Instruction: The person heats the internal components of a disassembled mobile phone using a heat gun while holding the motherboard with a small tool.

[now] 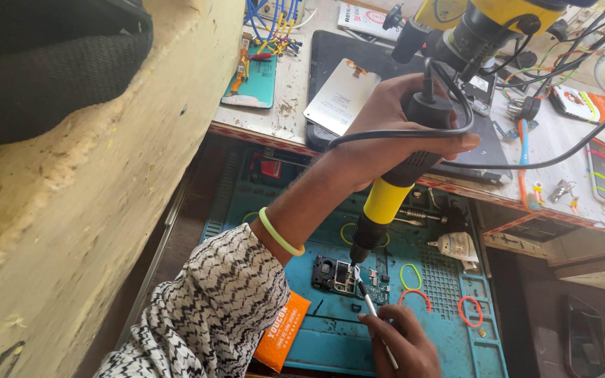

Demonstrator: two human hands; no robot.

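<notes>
Seen from the head camera, a person's left hand [393, 133] is wrapped tight around a yellow-and-black hot-air tool [386, 199], nozzle aimed down at a small circuit board [348, 276] lying on a blue work mat [449, 336]. The right hand [404, 343] pinches slim tweezers [372, 308], tips at the board. Heat held too long could, I'd judge, scorch neighbouring parts; a twitch might flick a loosened chip away.

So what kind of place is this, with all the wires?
Probably a phone repair bench. The left hand holds a yellow-and-black hot-air tool over a small circuit board on a blue work mat, while the right hand holds tweezers.
</notes>
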